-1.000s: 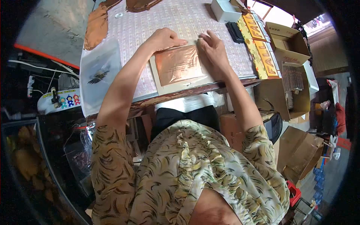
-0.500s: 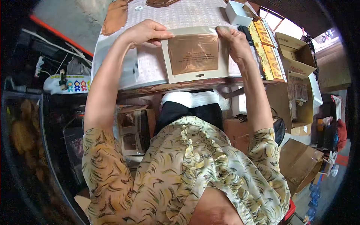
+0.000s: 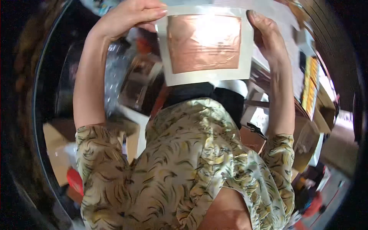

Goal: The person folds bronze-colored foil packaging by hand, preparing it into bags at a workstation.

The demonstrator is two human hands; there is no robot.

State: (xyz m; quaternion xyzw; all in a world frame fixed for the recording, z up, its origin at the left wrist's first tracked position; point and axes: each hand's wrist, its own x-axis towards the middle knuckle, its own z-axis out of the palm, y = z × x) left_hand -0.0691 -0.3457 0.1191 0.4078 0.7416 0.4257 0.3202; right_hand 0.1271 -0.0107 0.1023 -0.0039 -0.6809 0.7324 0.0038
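A flat package with a white border and a shiny copper-coloured panel is held up in front of me. Glare covers the panel's upper part, and its small print is blurred. My left hand pinches the package's upper left corner between thumb and fingers. At the upper right edge, my right hand grips it with the thumb in front; the fingers are partly hidden behind.
Below and left of the package lie similar framed packages beside clear plastic. An open cardboard box stands at the lower left. The table is at the upper right, with yellow printed packs on its edge.
The view has turned to the left, away from the table. Both hands still hold the package, which now appears larger and off the table, with bright glare on it.
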